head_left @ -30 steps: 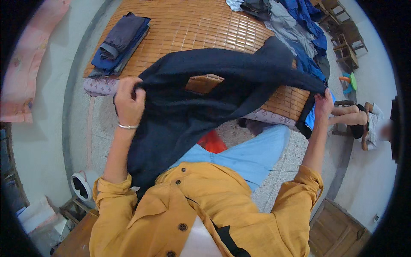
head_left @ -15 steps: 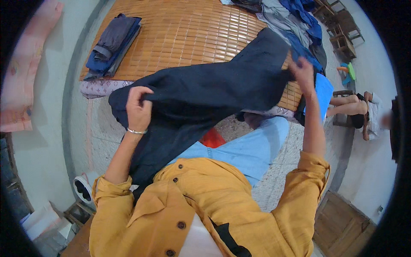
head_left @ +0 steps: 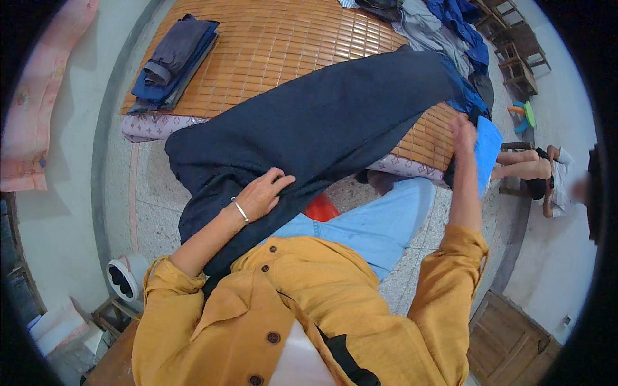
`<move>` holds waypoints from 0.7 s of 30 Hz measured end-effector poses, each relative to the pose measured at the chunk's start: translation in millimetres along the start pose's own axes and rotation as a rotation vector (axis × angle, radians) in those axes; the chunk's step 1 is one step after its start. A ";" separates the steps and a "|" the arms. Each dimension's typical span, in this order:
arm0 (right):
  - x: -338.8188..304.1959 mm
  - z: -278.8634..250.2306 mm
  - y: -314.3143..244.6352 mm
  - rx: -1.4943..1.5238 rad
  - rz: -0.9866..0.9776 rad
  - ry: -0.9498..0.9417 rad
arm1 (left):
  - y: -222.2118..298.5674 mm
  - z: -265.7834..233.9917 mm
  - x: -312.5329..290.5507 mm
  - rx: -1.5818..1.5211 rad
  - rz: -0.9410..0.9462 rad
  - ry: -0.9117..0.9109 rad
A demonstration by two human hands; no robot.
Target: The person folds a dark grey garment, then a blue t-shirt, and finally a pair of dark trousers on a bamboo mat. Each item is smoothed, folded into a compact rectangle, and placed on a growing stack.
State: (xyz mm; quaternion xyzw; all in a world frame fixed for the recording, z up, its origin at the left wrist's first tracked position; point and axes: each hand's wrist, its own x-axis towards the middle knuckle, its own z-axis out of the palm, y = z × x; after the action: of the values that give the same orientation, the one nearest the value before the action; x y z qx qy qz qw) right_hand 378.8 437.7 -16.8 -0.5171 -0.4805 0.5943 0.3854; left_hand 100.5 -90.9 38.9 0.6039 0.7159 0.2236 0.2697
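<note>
A long dark garment (head_left: 302,122), which looks like a pair of black trousers, stretches from my lap and the left side up across the near edge of the bed. My left hand (head_left: 261,194), with a silver bangle at the wrist, rests on its near part; thumb and fingers are apart on the cloth. Off the garment's right end, beside a bright blue item (head_left: 487,145), is my right hand (head_left: 463,136). Its fingers are bent and smeared by motion, so their grip does not show.
The bed bears a bamboo mat (head_left: 283,45). A folded stack of clothes (head_left: 177,61) lies at its far left, loose clothes (head_left: 438,35) at the far right. Wooden chairs (head_left: 515,67), a small colourful stool (head_left: 524,116) and a seated person (head_left: 537,167) are along the right.
My left hand has come down and right onto the garment. The right hand has let go of the garment's far end and moved slightly nearer. The cloth now lies flatter and wider.
</note>
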 end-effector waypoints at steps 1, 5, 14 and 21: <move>-19.9 10.8 16.4 0.014 0.018 0.018 | -1.6 3.4 0.3 0.025 0.004 -0.015; -85.5 46.7 59.8 0.037 0.038 0.079 | -2.3 0.2 1.4 0.020 0.004 -0.039; -94.5 49.1 67.0 0.014 -0.024 0.046 | -3.7 -0.7 2.3 0.056 0.090 0.026; -97.9 49.5 68.4 -0.028 -0.015 0.058 | 10.2 -37.6 18.4 -0.097 0.118 0.275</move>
State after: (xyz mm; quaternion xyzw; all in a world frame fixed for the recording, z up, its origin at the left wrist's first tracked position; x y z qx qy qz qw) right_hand 349.1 319.2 -59.0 -0.5357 -0.4811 0.5696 0.3963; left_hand 81.1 -70.8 71.6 0.5948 0.6977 0.3540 0.1847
